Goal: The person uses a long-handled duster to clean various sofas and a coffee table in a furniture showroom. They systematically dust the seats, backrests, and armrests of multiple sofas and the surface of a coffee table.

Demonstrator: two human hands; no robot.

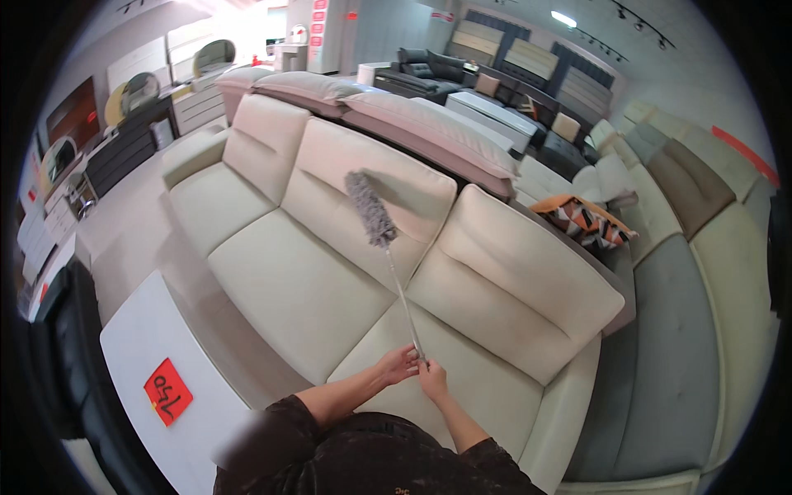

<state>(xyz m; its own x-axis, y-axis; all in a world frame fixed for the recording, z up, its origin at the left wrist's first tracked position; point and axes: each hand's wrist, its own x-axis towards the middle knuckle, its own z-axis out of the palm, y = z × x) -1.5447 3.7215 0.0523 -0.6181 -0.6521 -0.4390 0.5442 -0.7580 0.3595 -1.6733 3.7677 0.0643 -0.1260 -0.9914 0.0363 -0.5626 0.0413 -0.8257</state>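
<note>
A long-handled duster (399, 291) with a fluffy grey head (371, 210) slants up and away from me. Its head is at the middle backrest (402, 179) of a cream leather sofa (297, 272); whether the fibres touch the leather is hard to tell. My right hand (433, 378) is closed around the near end of the pole. Just to its left, my left hand (397, 365) has its fingertips at the pole, loosely curled; how firmly they hold it does not show. Both hands are above the sofa's near seat cushion (476, 359).
Left of me stands a white table (173, 334) bearing a red card (168, 391) with handwriting. A black leather seat (68, 346) is beyond it. Behind the sofa is a pinkish padded piece (427, 130). Grey and cream upholstered panels (668, 346) line the right side, near a patterned cushion (585, 221).
</note>
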